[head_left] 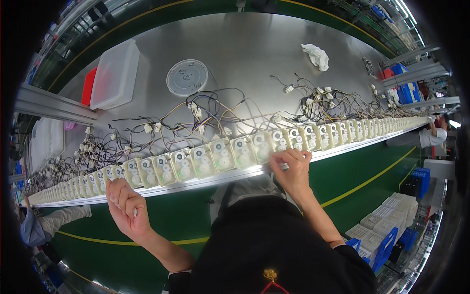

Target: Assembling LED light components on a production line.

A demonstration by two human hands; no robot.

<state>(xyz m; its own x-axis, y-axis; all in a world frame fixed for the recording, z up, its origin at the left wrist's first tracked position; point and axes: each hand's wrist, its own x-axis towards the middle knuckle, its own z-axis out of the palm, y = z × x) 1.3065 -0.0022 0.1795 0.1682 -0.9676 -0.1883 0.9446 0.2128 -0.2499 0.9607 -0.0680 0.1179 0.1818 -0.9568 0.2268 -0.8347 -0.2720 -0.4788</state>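
A long row of cream plastic housings runs along the near edge of the metal table, each with small white and grey round gears inside. My right hand is at the row right of the middle, thumb and fingers pinched together over the front of one housing. Whatever lies between those fingertips is hidden. Further left, my left hand is held in front of the row with its fingers curled in, near another housing. A small pale bit shows among its fingers, too small to name.
Tangled wires with white connectors lie behind the row. Beyond them are a round clear tub of small metal parts, a translucent bin, a red bin and a crumpled white cloth. Other people stand at both ends.
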